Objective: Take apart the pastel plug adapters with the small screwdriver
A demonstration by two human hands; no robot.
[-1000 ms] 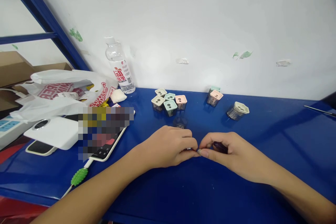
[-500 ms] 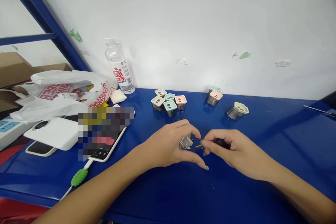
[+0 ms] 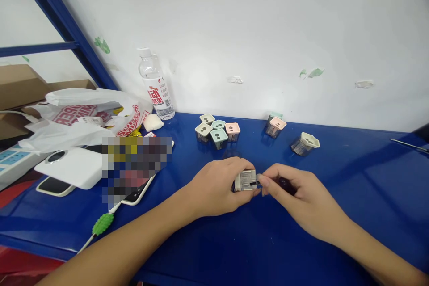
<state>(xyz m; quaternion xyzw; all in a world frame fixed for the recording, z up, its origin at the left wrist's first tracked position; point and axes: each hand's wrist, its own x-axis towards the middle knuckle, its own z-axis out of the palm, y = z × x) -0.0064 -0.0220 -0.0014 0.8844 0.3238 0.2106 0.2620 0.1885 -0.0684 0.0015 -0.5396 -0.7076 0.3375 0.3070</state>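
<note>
Fingers of the left hand (image 3: 216, 187), spread half a second ago, now clamp the clear-bodied sharpener (image 3: 245, 180); just beside them, fingertips of the right hand (image 3: 303, 194) meet at its end, curled around a dark handle (image 3: 287, 186).

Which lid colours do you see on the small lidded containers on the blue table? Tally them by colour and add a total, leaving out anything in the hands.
Cream lids: 3
Mint green lids: 3
Pink lids: 2
Total: 8
</note>
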